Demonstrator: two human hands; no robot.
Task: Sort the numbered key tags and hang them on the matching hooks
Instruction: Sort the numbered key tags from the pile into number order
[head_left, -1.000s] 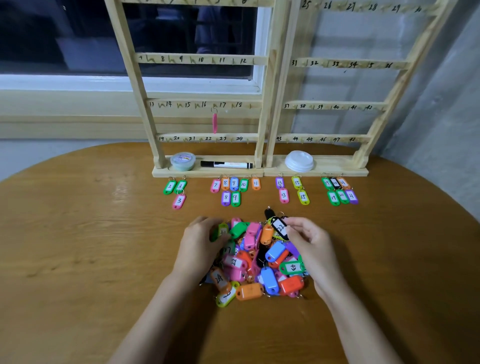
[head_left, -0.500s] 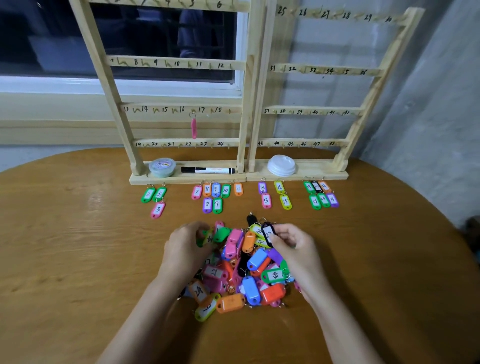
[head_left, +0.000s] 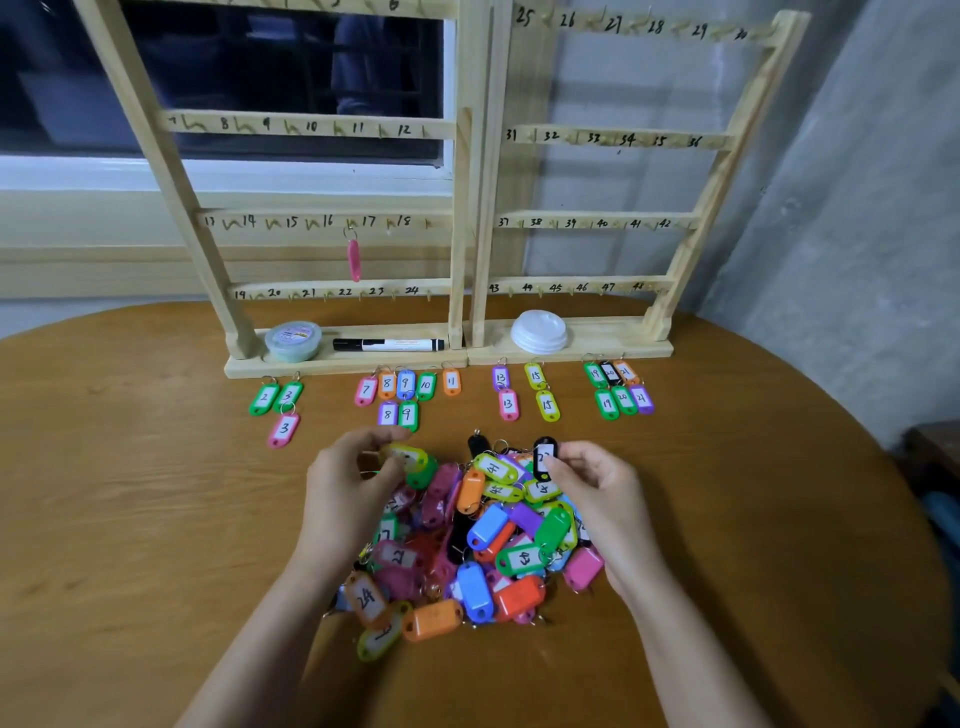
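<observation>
Right hand (head_left: 597, 491) has its grip pinched on a black tag (head_left: 544, 460) at the far edge of the pile of key tags (head_left: 483, 551) mid-counter (head_left: 130, 519). Left hand (head_left: 345, 491) grip holds a yellow tag (head_left: 410, 458). One pink tag (head_left: 354, 260) hangs on the hook rack (head_left: 470, 208) near 17.

Dim, soft light; wide-angle edge distortion

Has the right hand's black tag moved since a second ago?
Yes. The black tag, pinched by the right hand, has shifted rightward: from below the pink 13 tag to below the lower yellow 15 tag.
</observation>
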